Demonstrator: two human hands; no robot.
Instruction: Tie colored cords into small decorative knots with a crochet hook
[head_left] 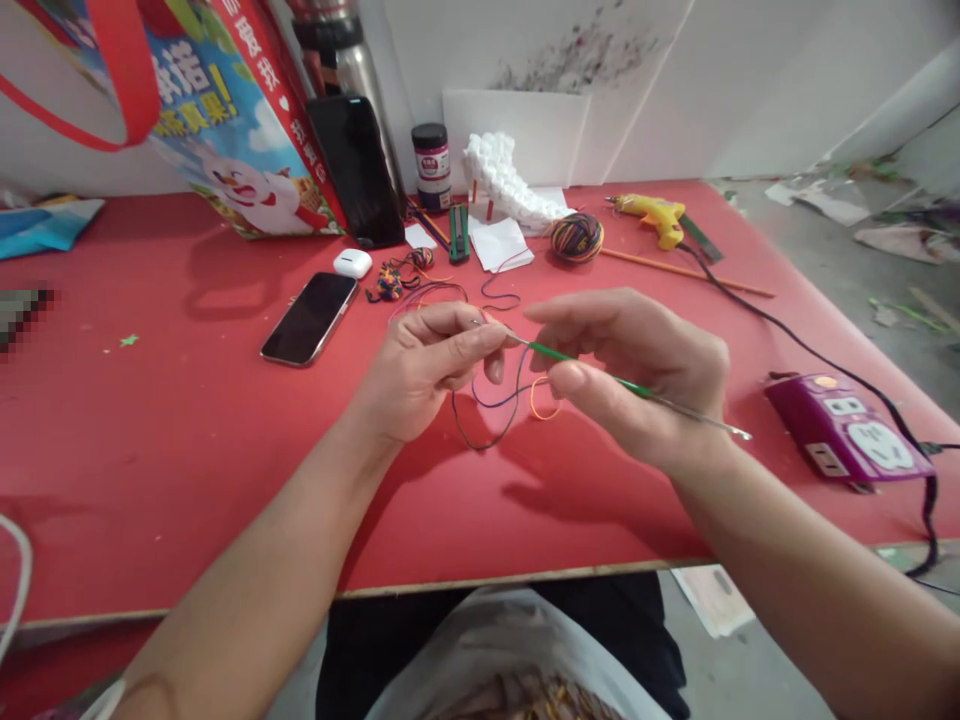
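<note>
A slim crochet hook point(559, 354) with a green grip and metal ends slants between my hands above the table. My left hand point(427, 365) is closed, thumb and index finger pinching the hook's left end; a thin strand of yarn point(517, 400) hangs below these fingers in loops. Loosely curled about the green grip is my right hand point(637, 370), its thumb below the hook and index finger raised off it. The hook's other metal end sticks out past the right wrist. Whether yarn wraps the hook's left tip is too small to tell.
On the red table point(225, 480) stand a multicoloured yarn ball point(577, 238), a small knitted piece point(390, 281), a phone lying flat point(310, 318), an upright phone point(356, 170) and a white earphone case point(352, 263). Right: a yellow glue gun point(656, 215), a purple power socket point(840, 430) and a black cable.
</note>
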